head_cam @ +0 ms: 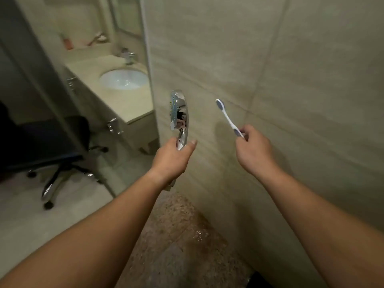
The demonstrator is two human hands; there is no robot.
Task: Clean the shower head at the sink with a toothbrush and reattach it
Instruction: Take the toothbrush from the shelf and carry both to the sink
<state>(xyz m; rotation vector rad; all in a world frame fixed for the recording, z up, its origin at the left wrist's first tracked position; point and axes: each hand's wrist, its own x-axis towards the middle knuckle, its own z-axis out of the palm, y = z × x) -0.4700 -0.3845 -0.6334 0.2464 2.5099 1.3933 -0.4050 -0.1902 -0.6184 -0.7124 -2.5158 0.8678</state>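
My left hand (173,159) grips the handle of a chrome shower head (179,110), held upright with its nozzle face turned left. The handle's lower end pokes out below my wrist. My right hand (252,149) holds a white and blue toothbrush (227,117) by the end of its handle, bristle end pointing up and left, apart from the shower head. Both are held in front of a beige tiled wall (270,69). The white oval sink (124,79) lies to the far left in a beige counter, with a chrome tap (128,56) behind it.
A glass partition (62,113) runs between me and the vanity. A black wheeled office chair (52,142) stands left on the pale floor. Small items (68,43) sit at the back of the counter. The pebbled shower floor (176,235) below me looks wet.
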